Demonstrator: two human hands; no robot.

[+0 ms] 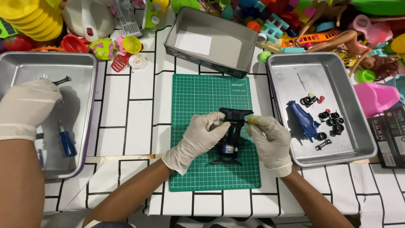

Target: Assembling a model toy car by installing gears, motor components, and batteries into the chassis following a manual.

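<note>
My left hand (202,137), in a white glove, grips a black toy car chassis (234,113) held on edge over a green cutting mat (198,93). A small motor with a blue end shows low in the chassis. My right hand (272,141), also gloved, is closed on a small yellowish tool (252,120) whose tip touches the chassis's right side. Both hands are over the middle of the mat.
A metal tray (367,139) on the right holds a blue car body (303,120) and several black wheels (333,120). Another person's gloved hand (27,107) rests over the left tray (84,59), near a blue-handled screwdriver (66,141). An open grey box (236,46) and piled toys (295,25) lie behind.
</note>
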